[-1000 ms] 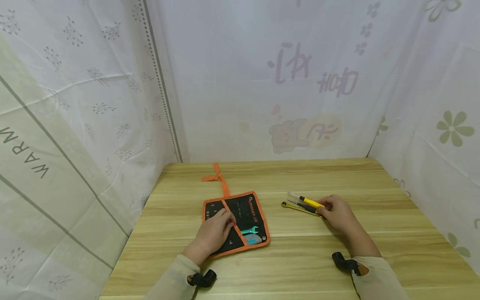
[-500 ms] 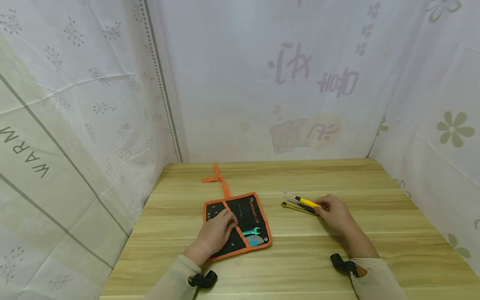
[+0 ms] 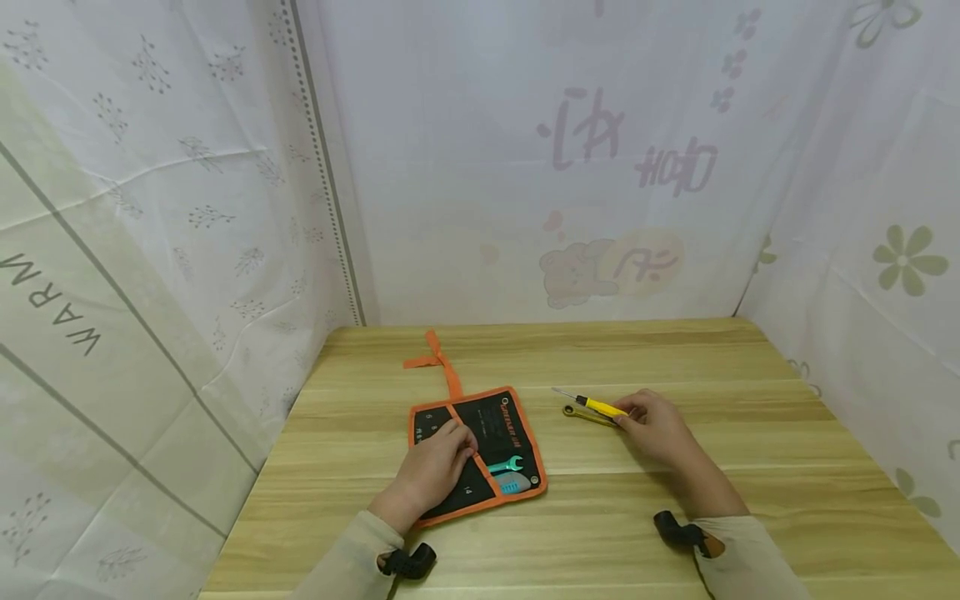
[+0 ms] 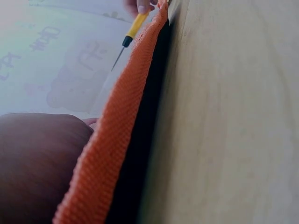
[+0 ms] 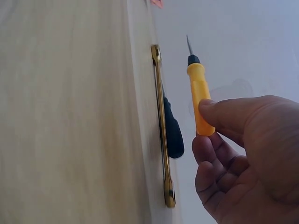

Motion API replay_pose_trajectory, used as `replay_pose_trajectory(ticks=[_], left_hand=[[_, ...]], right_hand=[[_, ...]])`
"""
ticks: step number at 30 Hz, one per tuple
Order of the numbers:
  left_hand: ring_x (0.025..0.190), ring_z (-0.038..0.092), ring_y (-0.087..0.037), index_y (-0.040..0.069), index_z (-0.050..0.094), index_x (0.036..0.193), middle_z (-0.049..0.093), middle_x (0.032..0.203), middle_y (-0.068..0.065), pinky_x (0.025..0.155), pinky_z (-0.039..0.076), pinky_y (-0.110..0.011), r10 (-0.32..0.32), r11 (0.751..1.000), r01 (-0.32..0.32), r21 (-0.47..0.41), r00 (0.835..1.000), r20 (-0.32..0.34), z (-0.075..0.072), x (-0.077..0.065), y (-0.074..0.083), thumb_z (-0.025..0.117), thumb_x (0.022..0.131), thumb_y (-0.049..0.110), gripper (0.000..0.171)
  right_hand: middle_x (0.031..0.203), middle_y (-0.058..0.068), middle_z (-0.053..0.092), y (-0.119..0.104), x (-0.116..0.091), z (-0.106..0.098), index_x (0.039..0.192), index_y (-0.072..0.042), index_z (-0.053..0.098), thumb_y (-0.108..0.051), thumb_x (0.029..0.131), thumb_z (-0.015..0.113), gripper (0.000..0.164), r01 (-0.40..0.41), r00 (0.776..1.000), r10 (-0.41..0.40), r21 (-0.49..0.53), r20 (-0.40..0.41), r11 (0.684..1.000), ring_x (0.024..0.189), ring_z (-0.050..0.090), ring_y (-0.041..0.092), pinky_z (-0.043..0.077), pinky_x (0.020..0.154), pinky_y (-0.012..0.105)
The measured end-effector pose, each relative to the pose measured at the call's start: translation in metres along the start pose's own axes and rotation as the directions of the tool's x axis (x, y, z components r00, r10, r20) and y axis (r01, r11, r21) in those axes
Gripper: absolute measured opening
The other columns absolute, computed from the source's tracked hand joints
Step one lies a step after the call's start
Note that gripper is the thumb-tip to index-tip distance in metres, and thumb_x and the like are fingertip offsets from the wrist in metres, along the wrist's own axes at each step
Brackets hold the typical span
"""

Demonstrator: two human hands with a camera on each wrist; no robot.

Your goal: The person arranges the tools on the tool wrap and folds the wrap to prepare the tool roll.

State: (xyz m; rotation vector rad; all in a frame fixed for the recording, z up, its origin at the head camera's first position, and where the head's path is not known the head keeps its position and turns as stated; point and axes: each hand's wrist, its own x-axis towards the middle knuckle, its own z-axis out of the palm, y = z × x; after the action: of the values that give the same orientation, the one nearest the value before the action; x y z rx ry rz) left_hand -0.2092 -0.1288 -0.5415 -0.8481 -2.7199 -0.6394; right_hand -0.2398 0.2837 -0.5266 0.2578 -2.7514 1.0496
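Note:
My right hand [image 3: 656, 429] pinches the yellow handle of a screwdriver [image 3: 602, 407] between thumb and fingers, its thin shaft pointing left. In the right wrist view the screwdriver [image 5: 201, 98] is lifted clear of the table. Below it lie a brass-coloured ratchet wrench [image 5: 163, 126] and a black-handled screwdriver [image 5: 174, 137]. On a black tool pouch [image 3: 487, 417] with orange trim, my left hand [image 3: 431, 467] pinches the orange edge of the pocket; its fingertips are partly hidden. A green wrench [image 3: 506, 465] and a grey-and-blue handled tool [image 3: 513, 482] stick out of that pocket.
The pouch's orange tie strap [image 3: 450, 371] stretches toward the back of the wooden table [image 3: 600, 533]. Printed curtains [image 3: 480, 167] hang around the table's back and sides. A black wrist-worn device [image 3: 408, 560] sits on each forearm.
My right hand has moved left, carrying the yellow screwdriver up and away over the other tools. Under my left hand, the pouch has shifted slightly right.

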Motion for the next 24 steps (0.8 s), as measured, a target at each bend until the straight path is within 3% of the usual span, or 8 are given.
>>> replay_pose_trajectory(ticks=[24], left_hand=[[0.069, 0.05, -0.001, 0.021, 0.064, 0.103, 0.055, 0.098, 0.01, 0.057, 0.045, -0.022, 0.011, 1.0, -0.011, -0.015, 1.0, -0.015, 0.0, 0.0, 0.001, 0.07, 0.103, 0.019, 0.006]], right_hand=[[0.099, -0.004, 0.065, -0.035, 0.011, 0.024, 0.109, -0.013, 0.08, -0.006, 0.093, 0.08, 0.017, 0.075, 0.989, -0.079, 0.034, 0.121, 0.997, 0.085, 0.06, 0.014, 0.053, 0.073, 0.032]])
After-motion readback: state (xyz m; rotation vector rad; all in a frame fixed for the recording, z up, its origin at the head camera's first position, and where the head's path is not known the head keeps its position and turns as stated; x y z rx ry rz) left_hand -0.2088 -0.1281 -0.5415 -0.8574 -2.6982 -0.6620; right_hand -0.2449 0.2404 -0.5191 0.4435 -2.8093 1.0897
